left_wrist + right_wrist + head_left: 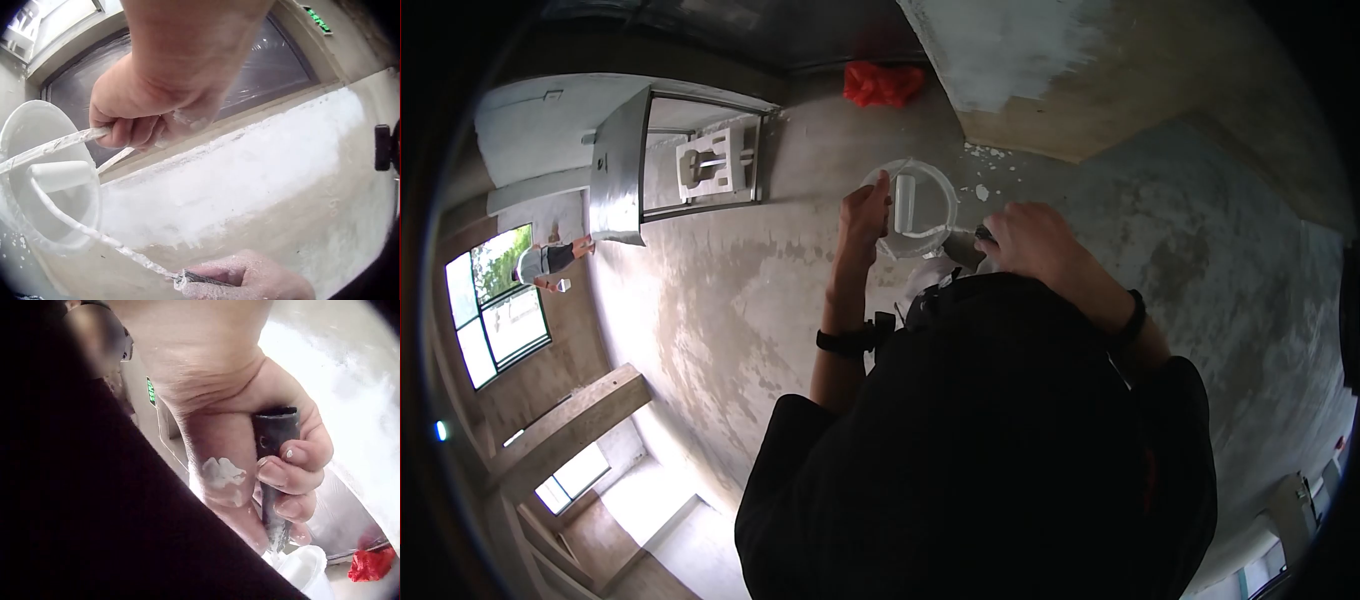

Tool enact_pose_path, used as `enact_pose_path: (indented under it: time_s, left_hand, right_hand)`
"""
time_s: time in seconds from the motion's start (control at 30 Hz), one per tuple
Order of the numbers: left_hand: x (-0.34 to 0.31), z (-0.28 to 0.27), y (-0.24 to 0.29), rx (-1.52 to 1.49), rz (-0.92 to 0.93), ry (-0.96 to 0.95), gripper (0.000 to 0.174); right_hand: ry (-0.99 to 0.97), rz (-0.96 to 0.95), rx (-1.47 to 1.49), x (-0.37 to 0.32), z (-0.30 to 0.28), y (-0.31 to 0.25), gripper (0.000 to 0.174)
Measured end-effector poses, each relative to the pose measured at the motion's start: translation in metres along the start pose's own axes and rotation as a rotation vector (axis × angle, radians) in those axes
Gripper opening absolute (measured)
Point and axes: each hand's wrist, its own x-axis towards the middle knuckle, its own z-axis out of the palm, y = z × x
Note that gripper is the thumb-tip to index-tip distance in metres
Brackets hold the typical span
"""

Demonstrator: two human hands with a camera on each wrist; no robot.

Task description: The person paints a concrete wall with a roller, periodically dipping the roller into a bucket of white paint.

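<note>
In the head view my left hand (864, 222) is beside a white bucket (949, 190). The left wrist view shows its fingers curled round the bucket's paint-smeared carrying handle (56, 149). Inside the bucket (95, 209) lies a white paint roller (61, 175), its bent frame coated in white and running out over the rim. My right hand (1040, 245) grips the roller's black tubular grip (275, 440), fingers wrapped round it. White paint marks the skin of both hands.
A red plastic bag (883, 84) lies on the concrete floor beyond the bucket. White flakes (982, 191) are scattered near a partly white-painted wall (1030, 60). An open doorway (700, 160) with a white object stands to the left. Another person (547, 262) is near a window at far left.
</note>
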Motion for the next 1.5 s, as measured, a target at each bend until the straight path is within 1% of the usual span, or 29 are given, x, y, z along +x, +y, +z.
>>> enact_pose_path:
  time_s: [0.1, 0.2, 0.27, 0.3, 0.37, 0.47, 0.6, 0.7, 0.77, 0.9, 1.0, 1.07, 1.1, 1.17, 1.27, 1.37, 1.5]
  left_hand:
    - [-0.001, 0.001, 0.001, 0.010, -0.005, 0.015, 0.038]
    - [-0.003, 0.002, 0.002, -0.013, 0.002, -0.015, 0.039]
    - [-0.003, 0.004, 0.002, 0.031, 0.014, 0.008, 0.039]
    - [-0.003, 0.005, 0.002, 0.030, 0.015, 0.009, 0.039]
    - [-0.003, 0.005, 0.001, 0.019, 0.027, 0.019, 0.039]
    - [0.000, 0.004, 0.000, 0.038, 0.019, 0.043, 0.043]
    - [-0.003, 0.006, -0.001, 0.011, 0.022, 0.029, 0.043]
    - [-0.001, 0.008, -0.002, 0.023, 0.039, 0.028, 0.043]
    - [-0.003, 0.009, 0.000, -0.013, 0.028, 0.039, 0.038]
    - [-0.001, 0.008, -0.001, -0.015, 0.049, 0.018, 0.038]
    - [0.001, 0.006, 0.001, -0.040, 0.009, 0.012, 0.038]
    - [0.001, 0.004, 0.001, -0.114, 0.010, -0.002, 0.037]
    - [0.001, 0.002, 0.000, -0.111, 0.008, -0.007, 0.037]
    - [0.005, -0.001, 0.000, -0.143, 0.029, -0.048, 0.041]
    - [0.005, -0.002, 0.006, -0.169, 0.020, -0.042, 0.039]
    - [0.013, -0.008, 0.009, -0.141, 0.003, -0.094, 0.038]
    - [0.020, -0.012, 0.016, -0.140, -0.003, -0.132, 0.038]
  right_hand:
    - [0.016, 0.004, -0.015, 0.001, 0.005, 0.003, 0.031]
    - [0.010, 0.019, 0.012, 0.001, 0.007, 0.007, 0.032]
    - [0.071, 0.035, 0.012, 0.007, 0.014, 0.011, 0.032]
    - [0.071, 0.035, 0.011, 0.010, 0.013, 0.012, 0.032]
    - [-0.019, 0.063, -0.007, 0.012, 0.011, 0.014, 0.032]
    - [-0.002, 0.080, 0.015, 0.014, 0.012, 0.018, 0.034]
    - [-0.043, 0.069, 0.068, 0.016, 0.012, 0.020, 0.036]
    - [-0.070, 0.092, 0.072, 0.016, 0.012, 0.022, 0.038]
    - [-0.087, 0.088, 0.099, 0.016, 0.014, 0.024, 0.039]
    - [-0.040, 0.103, 0.120, 0.013, 0.021, 0.030, 0.039]
    - [-0.038, 0.077, 0.158, 0.010, 0.025, 0.032, 0.038]
    - [0.011, 0.061, 0.232, 0.005, 0.028, 0.036, 0.038]
    - [0.012, 0.066, 0.233, 0.002, 0.028, 0.037, 0.038]
    - [-0.006, 0.070, 0.356, -0.003, 0.023, 0.041, 0.037]
    - [0.017, 0.099, 0.371, -0.018, 0.011, 0.034, 0.038]
    - [0.009, 0.118, 0.416, -0.022, 0.016, 0.035, 0.038]
    - [0.118, 0.137, 0.408, -0.031, 0.023, 0.028, 0.038]
